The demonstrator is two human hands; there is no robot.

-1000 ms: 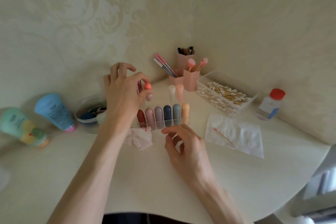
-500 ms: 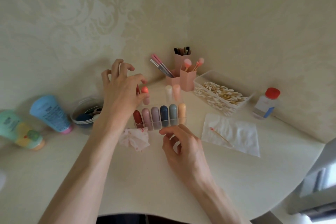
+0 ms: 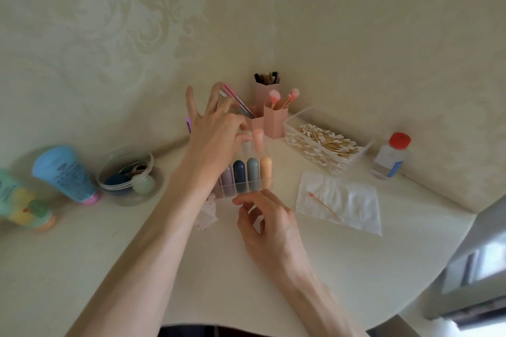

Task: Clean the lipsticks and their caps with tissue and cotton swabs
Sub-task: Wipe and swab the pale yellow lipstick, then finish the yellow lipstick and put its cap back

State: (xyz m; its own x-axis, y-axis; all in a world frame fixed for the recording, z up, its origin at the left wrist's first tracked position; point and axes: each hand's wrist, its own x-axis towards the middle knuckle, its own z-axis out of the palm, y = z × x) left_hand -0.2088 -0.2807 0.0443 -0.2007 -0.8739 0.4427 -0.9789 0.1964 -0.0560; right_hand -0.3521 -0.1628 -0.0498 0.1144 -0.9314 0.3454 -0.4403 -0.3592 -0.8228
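A clear organizer [image 3: 246, 189] holds a row of capped lipsticks, among them a navy one [image 3: 239, 172], a grey one [image 3: 252, 170] and an orange one [image 3: 266, 169]. My left hand [image 3: 216, 131] hovers over its left and back part, two fingers spread upward, thumb and forefinger pinched together at the back row beside a pink lipstick [image 3: 257, 139]. The lipstick it pinches is hidden under the fingers. My right hand [image 3: 267, 223] rests loosely curled in front of the organizer and holds nothing. A crumpled red-stained tissue [image 3: 206, 213] lies under my left forearm.
A flat tissue [image 3: 347, 200] with a used cotton swab [image 3: 325, 206] lies to the right. Behind it stand a box of cotton swabs [image 3: 325, 145], a red-capped bottle [image 3: 391, 156] and pink brush holders [image 3: 273, 122]. Left: a round tub [image 3: 128, 175], a blue tube [image 3: 64, 172].
My left hand has carried the orange-red lipstick right and back, down to the organizer's rear row, where it is now hidden. My right hand has barely moved.
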